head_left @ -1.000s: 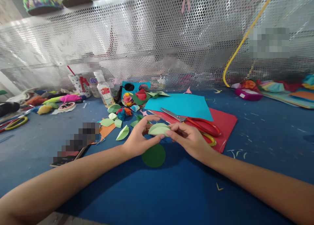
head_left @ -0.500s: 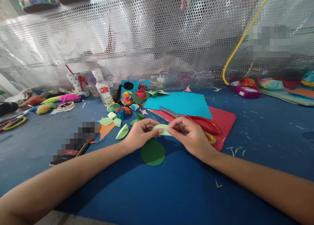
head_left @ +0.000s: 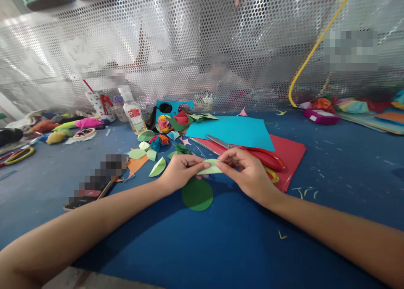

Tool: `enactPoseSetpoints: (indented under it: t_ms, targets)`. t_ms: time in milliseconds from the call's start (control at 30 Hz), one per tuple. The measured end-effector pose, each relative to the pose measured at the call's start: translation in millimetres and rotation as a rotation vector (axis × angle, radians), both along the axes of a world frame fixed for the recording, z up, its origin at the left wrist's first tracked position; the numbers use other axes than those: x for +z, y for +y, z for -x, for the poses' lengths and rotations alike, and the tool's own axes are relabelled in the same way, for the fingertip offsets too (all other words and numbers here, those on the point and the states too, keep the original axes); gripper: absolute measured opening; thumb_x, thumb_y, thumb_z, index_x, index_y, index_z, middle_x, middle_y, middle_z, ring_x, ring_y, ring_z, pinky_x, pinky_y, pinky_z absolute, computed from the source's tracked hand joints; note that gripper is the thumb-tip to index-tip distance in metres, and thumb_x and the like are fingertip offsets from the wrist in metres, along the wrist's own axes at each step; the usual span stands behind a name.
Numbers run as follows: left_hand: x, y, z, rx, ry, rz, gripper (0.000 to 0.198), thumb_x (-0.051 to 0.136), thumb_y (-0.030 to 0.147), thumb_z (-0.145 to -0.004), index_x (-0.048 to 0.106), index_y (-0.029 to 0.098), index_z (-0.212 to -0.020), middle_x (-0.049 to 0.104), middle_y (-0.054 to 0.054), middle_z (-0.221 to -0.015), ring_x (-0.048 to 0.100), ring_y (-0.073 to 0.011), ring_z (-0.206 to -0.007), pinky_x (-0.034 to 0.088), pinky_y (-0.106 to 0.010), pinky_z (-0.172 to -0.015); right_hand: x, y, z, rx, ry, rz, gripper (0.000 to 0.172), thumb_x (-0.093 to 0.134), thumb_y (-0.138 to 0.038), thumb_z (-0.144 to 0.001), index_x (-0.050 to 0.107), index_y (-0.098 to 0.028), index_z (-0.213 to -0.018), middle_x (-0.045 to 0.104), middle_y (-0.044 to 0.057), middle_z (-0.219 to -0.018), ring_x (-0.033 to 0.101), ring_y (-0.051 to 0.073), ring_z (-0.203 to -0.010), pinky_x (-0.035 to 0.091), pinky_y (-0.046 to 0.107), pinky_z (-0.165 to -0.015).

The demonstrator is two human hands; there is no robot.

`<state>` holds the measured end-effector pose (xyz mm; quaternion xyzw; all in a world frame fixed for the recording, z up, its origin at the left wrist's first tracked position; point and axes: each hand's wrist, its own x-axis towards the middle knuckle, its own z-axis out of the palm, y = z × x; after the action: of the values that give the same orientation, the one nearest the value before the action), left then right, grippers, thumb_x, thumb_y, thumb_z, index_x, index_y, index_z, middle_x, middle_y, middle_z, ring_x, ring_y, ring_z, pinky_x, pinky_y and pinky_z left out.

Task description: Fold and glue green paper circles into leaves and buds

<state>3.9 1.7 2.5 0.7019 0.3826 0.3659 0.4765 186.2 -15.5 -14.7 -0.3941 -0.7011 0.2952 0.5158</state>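
Observation:
Both hands meet over the blue table [head_left: 221,247] and pinch one light green paper piece [head_left: 211,168], folded flat between the fingertips. My left hand [head_left: 179,171] grips its left end and my right hand [head_left: 248,171] its right end. A dark green paper circle [head_left: 197,194] lies flat on the table just below the hands. Red-handled scissors [head_left: 259,156] rest on a red sheet [head_left: 288,154] right behind my right hand.
A cyan sheet [head_left: 233,131] lies behind the scissors. Folded light green leaves [head_left: 157,167], crumpled paper flowers [head_left: 159,141] and a glue bottle [head_left: 132,114] sit to the left. A perforated metal screen [head_left: 189,49] closes the back. Craft clutter lines both far sides.
The light green piece went from a rounded curved shape to a flatter, narrower fold as both hands pinched closer together. The hands shifted slightly up and away.

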Motion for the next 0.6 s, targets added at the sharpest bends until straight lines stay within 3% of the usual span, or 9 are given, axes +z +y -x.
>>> enactPoseSetpoints:
  t_ms: [167, 333, 467, 600]
  targets:
    - [-0.9, 0.0, -0.1, -0.014, -0.009, 0.008, 0.019, 0.061, 0.032, -0.074, 0.067, 0.015, -0.079, 0.068, -0.002, -0.065, 0.062, -0.0116, -0.057, 0.051, -0.021, -0.054, 0.3, -0.6, 0.1, -0.004, -0.001, -0.003, 0.011, 0.057, -0.029, -0.078, 0.055, -0.019, -0.079, 0.06, 0.002, -0.075, 0.059, 0.015, -0.069, 0.049, 0.027, -0.061]
    - [-5.2, 0.8, 0.7, -0.102, -0.016, 0.045, 0.025, 0.07, 0.029, -0.065, 0.064, 0.013, -0.084, 0.066, -0.002, -0.066, 0.059, -0.0099, -0.055, 0.044, -0.018, -0.049, 1.9, -1.5, 0.4, -0.004, -0.009, -0.013, 0.009, 0.058, -0.027, -0.077, 0.055, -0.019, -0.078, 0.06, 0.002, -0.075, 0.059, 0.015, -0.069, 0.05, 0.027, -0.063]
    - [-6.6, 1.0, 2.2, -0.119, 0.013, 0.046, 0.021, 0.068, 0.027, -0.067, 0.064, 0.013, -0.083, 0.065, -0.002, -0.068, 0.056, -0.0092, -0.055, 0.041, -0.018, -0.049, 2.4, -2.5, 0.6, 0.007, -0.033, -0.022, 0.009, 0.056, -0.028, -0.078, 0.054, -0.019, -0.077, 0.06, 0.002, -0.073, 0.06, 0.015, -0.068, 0.051, 0.027, -0.063]
    - [-6.9, 0.4, 2.8, -0.106, 0.04, 0.012, 0.02, 0.065, 0.027, -0.07, 0.063, 0.011, -0.081, 0.063, -0.002, -0.067, 0.055, -0.009, -0.056, 0.039, -0.018, -0.05, 1.5, -3.6, 1.4, 0.054, -0.055, 0.033, 0.021, 0.06, -0.03, -0.075, 0.051, -0.019, -0.09, 0.062, 0.003, -0.083, 0.061, 0.016, -0.074, 0.051, 0.027, -0.064]
